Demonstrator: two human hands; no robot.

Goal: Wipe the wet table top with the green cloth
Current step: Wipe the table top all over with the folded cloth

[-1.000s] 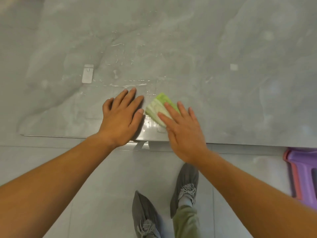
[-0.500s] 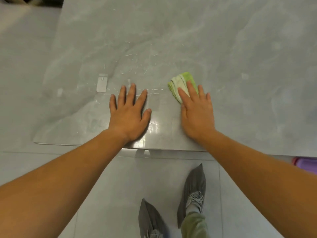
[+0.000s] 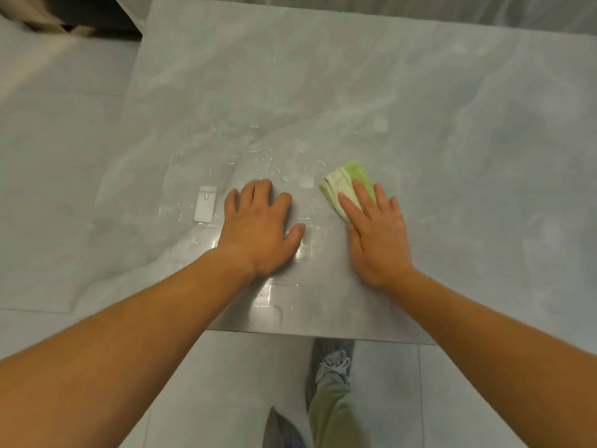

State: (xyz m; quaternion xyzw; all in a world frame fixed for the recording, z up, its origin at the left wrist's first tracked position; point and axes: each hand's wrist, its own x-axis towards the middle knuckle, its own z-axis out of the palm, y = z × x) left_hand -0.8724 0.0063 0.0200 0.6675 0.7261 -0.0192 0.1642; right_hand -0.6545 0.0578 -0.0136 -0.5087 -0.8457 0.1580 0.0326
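Observation:
The grey marble table top (image 3: 452, 156) fills most of the view, with water droplets and streaks (image 3: 265, 156) in its middle. A folded green and white cloth (image 3: 342, 184) lies on it, pressed flat under the fingers of my right hand (image 3: 374, 234). My left hand (image 3: 258, 231) rests palm down on the wet surface to the left of the cloth, fingers slightly curled, holding nothing. Only the far half of the cloth shows beyond my fingers.
The table's near edge (image 3: 323, 334) runs just behind my wrists, and its left edge slants toward the far left. Below the edge are grey floor tiles, my shoe (image 3: 332, 363) and a green trouser leg. A dark object (image 3: 97, 17) sits at the far left corner.
My right hand has pushed the cloth away from the near edge and to the right across the table. My left hand has moved farther onto the table, and its fingers have curled.

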